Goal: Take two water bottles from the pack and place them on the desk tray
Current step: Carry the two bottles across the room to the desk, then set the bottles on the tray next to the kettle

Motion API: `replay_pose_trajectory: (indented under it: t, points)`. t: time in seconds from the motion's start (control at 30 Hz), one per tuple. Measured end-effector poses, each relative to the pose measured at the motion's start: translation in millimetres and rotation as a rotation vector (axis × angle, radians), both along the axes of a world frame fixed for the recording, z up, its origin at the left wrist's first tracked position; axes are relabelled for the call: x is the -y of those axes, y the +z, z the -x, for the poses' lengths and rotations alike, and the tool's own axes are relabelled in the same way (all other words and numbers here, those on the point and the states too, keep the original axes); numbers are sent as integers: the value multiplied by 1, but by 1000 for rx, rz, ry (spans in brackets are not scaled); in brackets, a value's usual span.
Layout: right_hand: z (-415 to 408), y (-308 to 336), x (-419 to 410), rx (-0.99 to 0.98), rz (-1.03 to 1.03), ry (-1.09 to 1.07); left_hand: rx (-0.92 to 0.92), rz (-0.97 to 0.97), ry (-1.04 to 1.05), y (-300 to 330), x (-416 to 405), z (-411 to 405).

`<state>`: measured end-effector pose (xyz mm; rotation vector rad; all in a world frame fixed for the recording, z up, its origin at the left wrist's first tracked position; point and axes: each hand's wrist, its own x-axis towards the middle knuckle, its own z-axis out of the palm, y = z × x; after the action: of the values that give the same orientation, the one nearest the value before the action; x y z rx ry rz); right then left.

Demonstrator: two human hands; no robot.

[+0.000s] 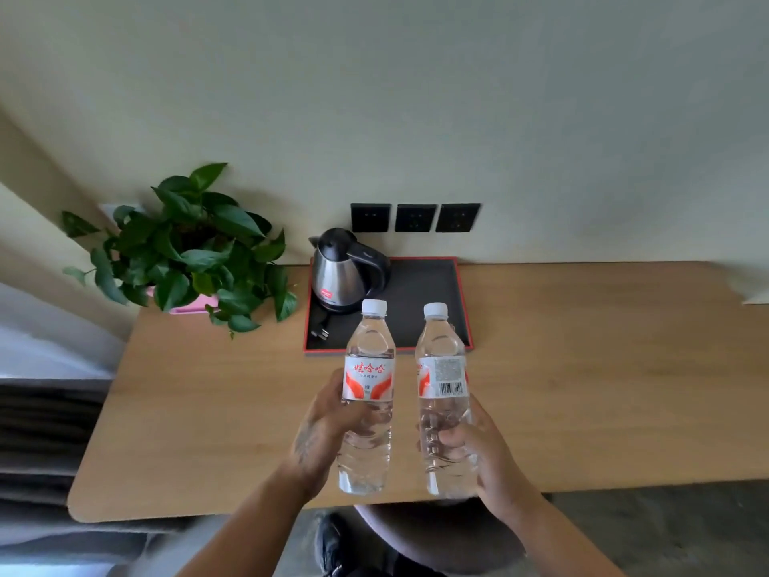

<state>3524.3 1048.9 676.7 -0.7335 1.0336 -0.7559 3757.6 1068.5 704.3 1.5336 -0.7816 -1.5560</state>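
1. Holding one water bottle in each hand: left hand [328, 426] wrapped round the left bottle [368, 393], right hand [478, 447] round the right bottle [443, 393].
2. Both upright, above the desk [582, 368].
3. I see the tray [428, 293] straight ahead past the caps; kettle [345, 272] fills its left, so the right bottle has the clearer drop.

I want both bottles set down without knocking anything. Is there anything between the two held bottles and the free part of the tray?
Nothing visible blocks the way. The left bottle and right bottle are held upright above bare desk. On the tray, the kettle and its plug fill the left side; the right side looks free.
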Motion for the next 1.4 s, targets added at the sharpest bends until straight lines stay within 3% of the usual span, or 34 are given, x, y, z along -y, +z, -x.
replay_pose_trajectory:
  t: [0.2,0.47,0.67,1.07,1.4]
  points:
    - [29,-17,25,-17,-27,102,-20,-38,64,-12,12,33]
    - [49,-42,44,-149,-38,154,54,-65,-35,-49,37,48]
    - [57,-59,107,-213,50,154,92,-18,-170,-68,111,50]
    - [52,-62,318,-256,281,145,239,179,-208,-60,323,51]
    - [39,-115,383,-435,349,127,473,186,-110,-118,379,54]
